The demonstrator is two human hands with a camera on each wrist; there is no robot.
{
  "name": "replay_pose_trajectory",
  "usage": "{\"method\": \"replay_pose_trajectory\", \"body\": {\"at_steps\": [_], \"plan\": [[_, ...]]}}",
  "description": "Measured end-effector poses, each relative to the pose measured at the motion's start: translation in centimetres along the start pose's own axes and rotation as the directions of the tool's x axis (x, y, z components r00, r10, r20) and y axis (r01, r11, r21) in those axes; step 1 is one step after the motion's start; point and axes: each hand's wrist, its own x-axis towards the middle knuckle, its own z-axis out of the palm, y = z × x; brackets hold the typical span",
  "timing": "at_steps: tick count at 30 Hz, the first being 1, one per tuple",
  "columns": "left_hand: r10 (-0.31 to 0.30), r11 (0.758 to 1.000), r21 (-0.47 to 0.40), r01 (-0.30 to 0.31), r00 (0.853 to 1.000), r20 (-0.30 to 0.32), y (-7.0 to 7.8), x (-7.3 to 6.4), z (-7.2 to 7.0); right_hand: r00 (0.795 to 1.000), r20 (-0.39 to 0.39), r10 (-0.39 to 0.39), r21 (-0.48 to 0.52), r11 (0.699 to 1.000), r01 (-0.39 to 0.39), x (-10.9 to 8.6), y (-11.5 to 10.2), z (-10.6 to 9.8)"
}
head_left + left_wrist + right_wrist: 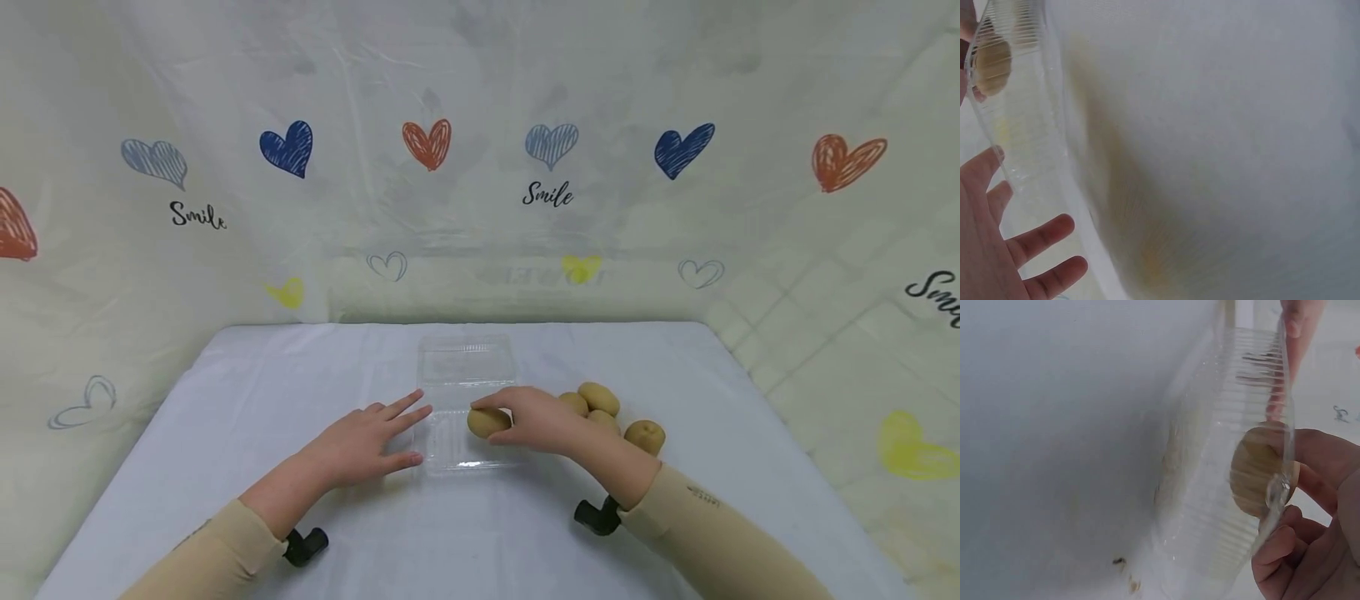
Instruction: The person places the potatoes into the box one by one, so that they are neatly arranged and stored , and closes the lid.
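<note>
Right hand (528, 421) pinches a potato (487, 422) over the near half of an open clear box (453, 443); left hand (363, 446), fingers spread, at its left edge. Wrist views show the potato through ribbed plastic; only the head view shows other potatoes (598, 399).

Soft, even, slightly dim light fills the head view, leaving faint shadows on the table (465, 542) at lower middle and small glints along the clear box's (448, 450) near edge. The yellow heart (902, 446) at lower right looks stretched. Both wrist views are hazy and low in contrast, the table blurred.
</note>
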Motion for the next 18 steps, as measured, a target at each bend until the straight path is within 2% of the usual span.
{"method": "replay_pose_trajectory", "body": {"at_steps": [8, 13, 18], "plan": [[-0.009, 1.0, -0.007, 0.009, 1.0, 0.017, 0.0, 0.3, 0.4, 0.994, 0.101, 0.03, -0.051, 0.998, -0.025, 1.9, -0.5, 1.3], [-0.032, 0.999, -0.035, 0.033, 0.999, 0.032, 0.3, 0.2, 0.3, 0.99, 0.135, 0.051, -0.055, 0.998, -0.043, 2.5, -0.8, 2.0], [-0.031, 0.998, -0.044, 0.032, 0.999, 0.025, 0.4, 0.2, 0.3, 0.986, 0.155, 0.058, -0.03, 0.998, -0.054, 2.6, -1.0, 1.8]]}}
